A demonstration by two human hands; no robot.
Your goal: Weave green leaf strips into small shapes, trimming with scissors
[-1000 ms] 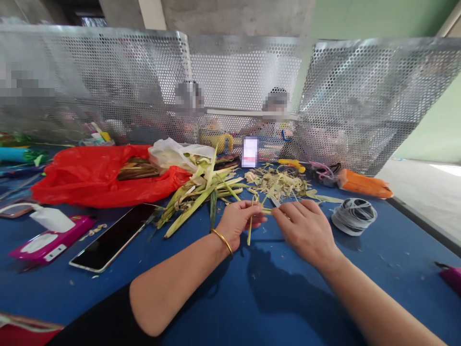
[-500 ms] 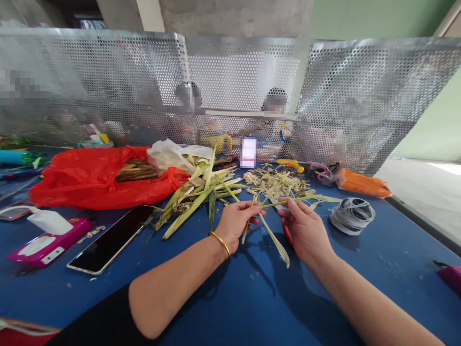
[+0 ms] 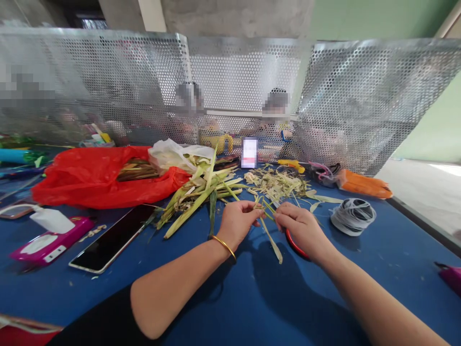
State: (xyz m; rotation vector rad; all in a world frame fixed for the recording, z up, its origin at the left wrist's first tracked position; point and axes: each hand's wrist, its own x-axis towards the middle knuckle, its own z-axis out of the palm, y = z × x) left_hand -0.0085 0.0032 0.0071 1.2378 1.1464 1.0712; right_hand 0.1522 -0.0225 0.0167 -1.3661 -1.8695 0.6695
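My left hand, a gold bangle on its wrist, pinches a thin green leaf strip just above the blue table. My right hand is closed on the same strip a short way to the right, and a red-handled tool shows beneath its palm. A pale end of the strip hangs down between the hands. Behind my left hand lies a bundle of long green leaves. A heap of shredded leaf scraps lies beyond my right hand.
A red plastic bag with leaves and a white bag sit at the back left. A phone, a pink wipes pack, a coil of bands and an orange object lie around. Perforated metal screens fence the table; people sit behind.
My right hand first pulled the strip away to the right and lifted it, then came back close to my left hand. The loose pale end now hangs shorter between them.
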